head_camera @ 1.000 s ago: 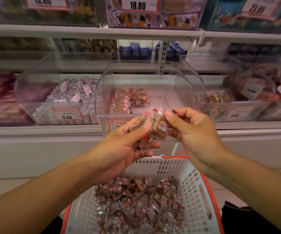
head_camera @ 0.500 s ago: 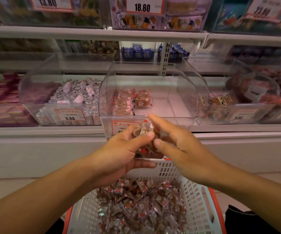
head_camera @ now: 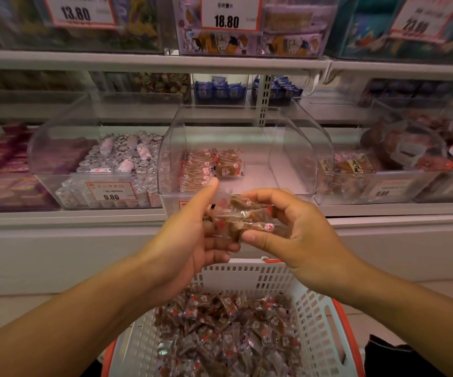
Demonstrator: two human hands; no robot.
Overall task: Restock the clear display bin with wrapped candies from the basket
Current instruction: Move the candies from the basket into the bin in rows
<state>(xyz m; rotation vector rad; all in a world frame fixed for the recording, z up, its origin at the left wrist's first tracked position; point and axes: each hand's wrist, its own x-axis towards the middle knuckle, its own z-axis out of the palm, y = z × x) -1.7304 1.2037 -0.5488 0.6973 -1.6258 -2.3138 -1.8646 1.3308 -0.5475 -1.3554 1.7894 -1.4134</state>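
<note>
Both hands meet in front of the bin (head_camera: 247,137), sharing a small bunch of candies (head_camera: 243,217). Left hand (head_camera: 192,240) cups them from below, thumb raised and free. Right hand (head_camera: 288,229) pinches the bunch between thumb and curled fingers. More candies fill the basket (head_camera: 320,322) beneath; a few sit stacked in the bin's left half.

left hand (head_camera: 192,240): bare, no rings, no watch
right hand (head_camera: 296,235): bare too
forearms: no sleeves showing anywhere
fingers (head_camera: 255,237): nails short, plain
</note>
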